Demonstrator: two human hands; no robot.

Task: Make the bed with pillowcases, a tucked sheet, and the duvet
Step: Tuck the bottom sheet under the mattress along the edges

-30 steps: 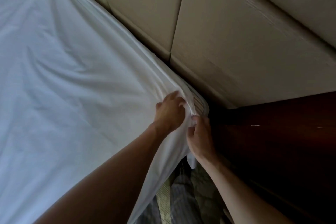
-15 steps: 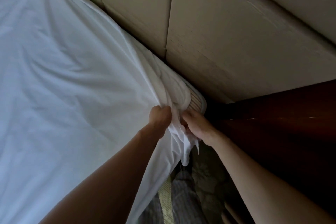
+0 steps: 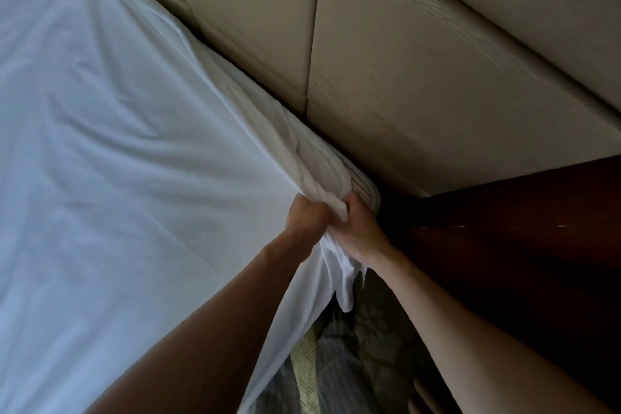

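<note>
A white sheet [image 3: 127,151] covers the mattress and fills the left of the view, with creases running toward the corner. At the head corner the sheet is bunched into a thick fold. My left hand [image 3: 307,220] is fisted on that bunched sheet. My right hand [image 3: 359,228] grips the same bunch right beside it, the two hands touching. A loose tail of sheet hangs down below my right hand. The striped edge of the mattress [image 3: 364,186] shows bare at the corner.
A beige padded headboard [image 3: 420,77] stands right behind the corner. A dark wooden nightstand [image 3: 521,245] sits close on the right. A narrow gap with patterned carpet [image 3: 379,339] and my trouser leg [image 3: 336,373] lies between bed and nightstand.
Both hands went from flat fingers at the corner to tight fists on the gathered sheet. The sheet has lifted and bunched up, baring more of the mattress edge.
</note>
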